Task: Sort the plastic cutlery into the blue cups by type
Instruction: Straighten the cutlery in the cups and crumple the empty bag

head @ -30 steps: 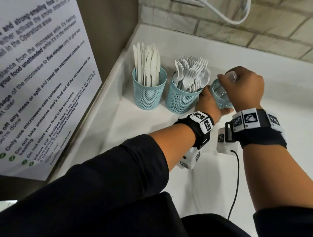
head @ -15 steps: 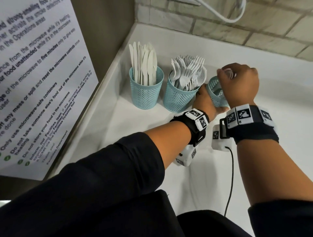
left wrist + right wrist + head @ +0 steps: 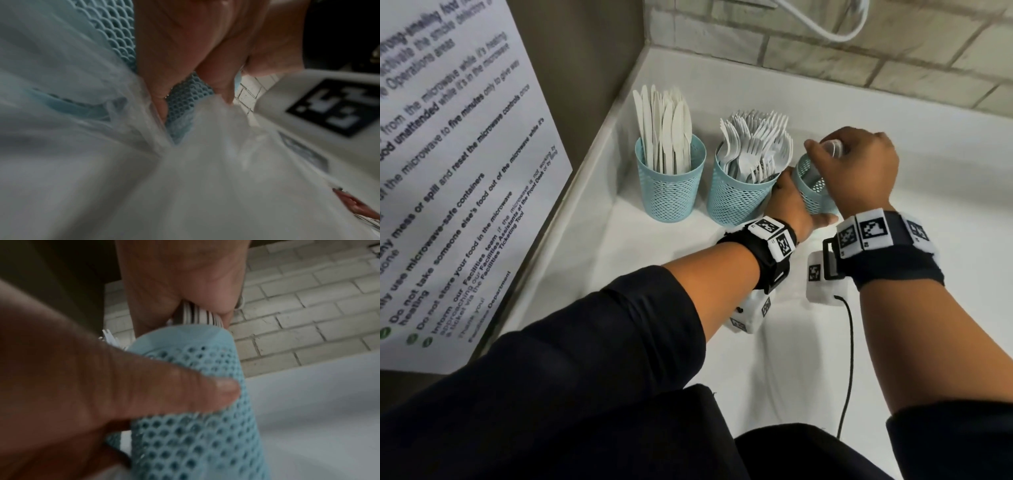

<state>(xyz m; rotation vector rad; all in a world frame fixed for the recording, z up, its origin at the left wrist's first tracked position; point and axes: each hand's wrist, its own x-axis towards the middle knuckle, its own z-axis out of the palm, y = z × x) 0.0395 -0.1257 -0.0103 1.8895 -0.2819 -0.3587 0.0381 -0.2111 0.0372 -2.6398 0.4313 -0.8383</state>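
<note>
The right hand [image 3: 859, 168] has its grip squeezed on a bunch of white spoons [image 3: 202, 316], held just over the mouth of the third blue cup [image 3: 813, 192]. The left hand [image 3: 791, 205] wraps its grip around that cup's side, thumb [image 3: 185, 386] pressed on the mesh. Just beside the left grip stands the cup of forks [image 3: 739, 198], and past it the cup of knives [image 3: 669, 185], all on the white surface [image 3: 619, 260].

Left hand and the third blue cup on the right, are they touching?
Touching. The right wrist view shows the left hand's thumb pressed on the third blue cup's mesh wall.
</note>
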